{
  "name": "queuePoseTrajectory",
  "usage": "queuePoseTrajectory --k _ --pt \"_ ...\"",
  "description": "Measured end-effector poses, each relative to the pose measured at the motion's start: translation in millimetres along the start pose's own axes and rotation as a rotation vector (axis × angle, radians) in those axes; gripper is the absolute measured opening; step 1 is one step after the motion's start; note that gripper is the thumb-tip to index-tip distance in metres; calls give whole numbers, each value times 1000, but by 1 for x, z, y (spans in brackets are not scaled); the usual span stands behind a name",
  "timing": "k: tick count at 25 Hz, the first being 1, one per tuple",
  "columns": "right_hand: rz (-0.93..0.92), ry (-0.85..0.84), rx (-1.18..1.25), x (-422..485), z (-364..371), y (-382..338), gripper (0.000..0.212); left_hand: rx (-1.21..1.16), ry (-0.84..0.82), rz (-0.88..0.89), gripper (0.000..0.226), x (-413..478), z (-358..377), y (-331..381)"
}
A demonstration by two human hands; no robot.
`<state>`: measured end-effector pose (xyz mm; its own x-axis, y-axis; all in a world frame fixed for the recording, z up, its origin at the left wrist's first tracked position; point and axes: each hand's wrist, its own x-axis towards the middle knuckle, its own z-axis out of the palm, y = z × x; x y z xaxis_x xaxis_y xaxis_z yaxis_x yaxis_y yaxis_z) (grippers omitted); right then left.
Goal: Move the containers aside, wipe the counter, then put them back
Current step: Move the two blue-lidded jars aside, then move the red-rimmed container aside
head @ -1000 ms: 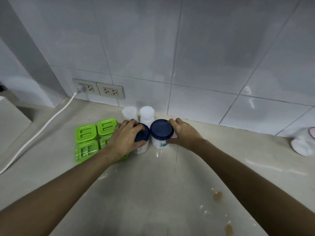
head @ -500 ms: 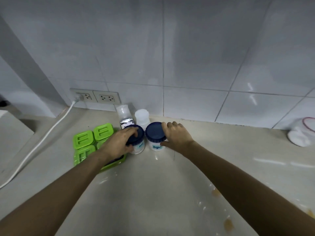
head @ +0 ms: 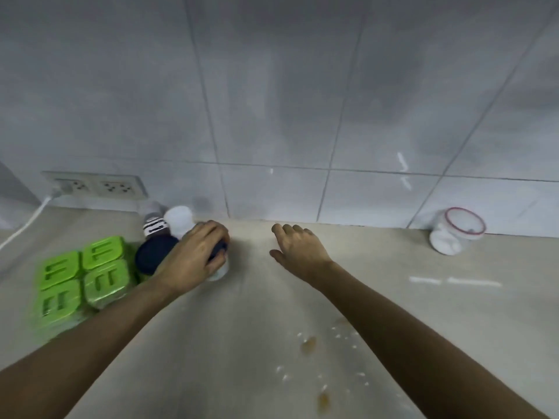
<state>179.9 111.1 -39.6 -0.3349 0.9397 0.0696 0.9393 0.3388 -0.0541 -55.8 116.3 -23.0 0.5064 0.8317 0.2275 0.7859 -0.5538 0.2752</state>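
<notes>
Nearest the camera, brown stains point(head: 308, 343) and small white flecks are seen on the pale table point(head: 242, 343), between the two bare forearms. Further in, at the left, four green-lidded containers point(head: 81, 279) are set in a tight square, touching one another. Just right of them a dark blue-lidded jar point(head: 152, 254) is seen, partly hidden behind the left wrist. The left hand point(head: 193, 257) is laid over a second blue-lidded jar point(head: 219, 261), with the fingers curled down around its lid and clamped on it; only a strip of the lid and the white lower body are shown below the fingers. This jar is stood on the table just right of the first one, though whether the two touch cannot be told.

The right hand point(head: 298, 247) is held apart from the jars, palm down, fingers spread and loosely extended, with nothing gripped; whether it touches the table cannot be told.

Behind the jars, close to the wall, a small bottle with a dark striped label point(head: 154, 225) and a white-capped bottle point(head: 180, 220) are stood side by side. Far to the right, well apart from the group, a clear container with a red rim point(head: 456, 231) is seen against the tiled wall point(head: 272, 101). At the far left, a double wall socket point(head: 96, 185) is mounted low on the tiles, with a white cable point(head: 22, 226) plugged into it and trailed over the table.
</notes>
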Motion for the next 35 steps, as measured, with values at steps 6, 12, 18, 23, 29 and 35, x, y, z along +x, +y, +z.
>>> queuePoseTrajectory --k 6,12,18,23,29,35 --pt "305 -10 -67 -102 -16 182 33 -88 -34 134 16 94 76 134" --pt "545 121 -182 -160 -11 310 48 -61 -235 76 39 147 162 234" --pt "808 208 279 -153 27 368 92 95 -396 -26 69 164 227 279" --pt "763 455 492 -147 51 371 89 97 -383 -39 72 163 243 273" --pt "611 489 527 -123 35 291 95 -266 -216 -128 43 145 201 234" --pt "365 360 767 -66 31 103 108 -155 36 -358 29 -21 132 106"
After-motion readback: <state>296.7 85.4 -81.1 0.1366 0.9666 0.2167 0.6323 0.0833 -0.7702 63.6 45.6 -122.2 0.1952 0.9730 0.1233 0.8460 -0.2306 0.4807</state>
